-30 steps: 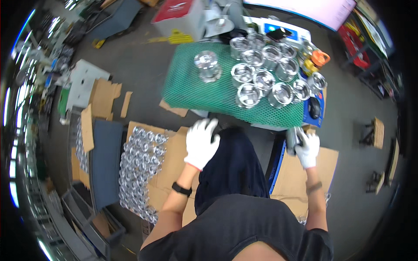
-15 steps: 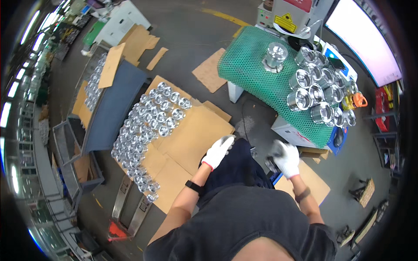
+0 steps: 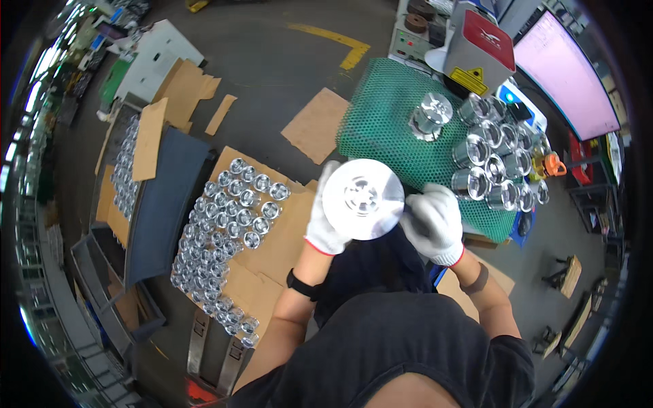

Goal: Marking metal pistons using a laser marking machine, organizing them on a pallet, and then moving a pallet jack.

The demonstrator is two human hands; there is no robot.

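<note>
Between my gloved hands, above my lap, is a shiny round metal part (image 3: 385,216) with a broad flat disc face and a recessed hub in the middle. My left hand (image 3: 326,221) grips its left edge, the fingers partly hidden behind the disc. My right hand (image 3: 437,224) is closed at the right rim, its curled fingers slightly blurred. A similar metal part (image 3: 434,113) stands by itself on the green mesh mat (image 3: 381,109). To its right, several shiny metal cups (image 3: 471,151) are grouped close together on the mat.
On my left, rows of metal parts (image 3: 218,219) stand on cardboard (image 3: 262,262). Beyond them is a grey-blue bin (image 3: 166,211) with more parts. A machine with a red top (image 3: 486,37), a monitor (image 3: 568,75) and an orange-capped bottle (image 3: 549,164) are at the back right.
My right hand has come up from low beside my right leg, and the disc now shows between both hands. The left hand has moved up slightly and taken hold. My view has shifted.
</note>
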